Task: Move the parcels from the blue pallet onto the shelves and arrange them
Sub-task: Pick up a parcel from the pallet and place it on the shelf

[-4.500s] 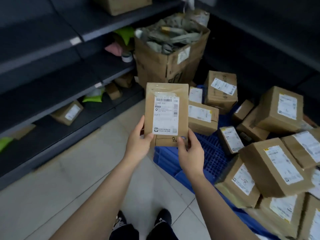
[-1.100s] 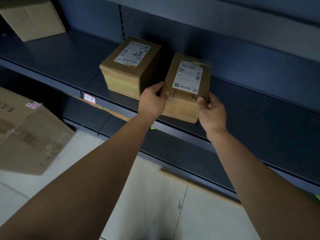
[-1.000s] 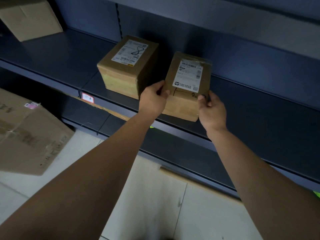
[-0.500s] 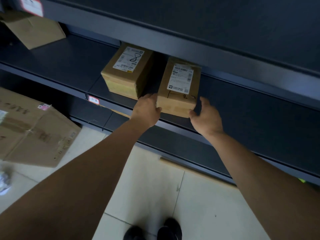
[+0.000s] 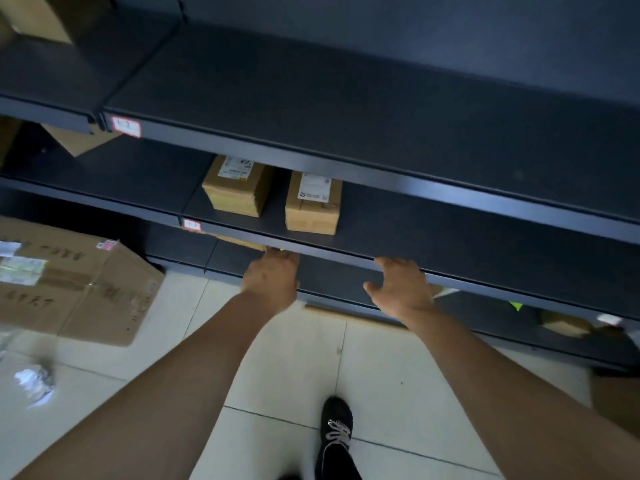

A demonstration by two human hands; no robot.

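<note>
Two kraft-cardboard parcels, a squat cube (image 5: 237, 187) and a flatter box (image 5: 311, 202), sit label-up side by side near the front of the matte steel shelf (image 5: 450, 233) (readable labels, we reckon), with our left hand (image 5: 272, 277) and right hand (image 5: 398, 289) slack and empty at its lip.

Parcel storeroom, probably a courier pick-up point: dark metal shelving (image 5: 346, 98) with red-bordered tags (image 5: 126, 127), cardboard parcels (image 5: 311, 211) bearing shipping labels, a large carton (image 5: 86, 282) on the tiled floor (image 5: 294, 358).
</note>
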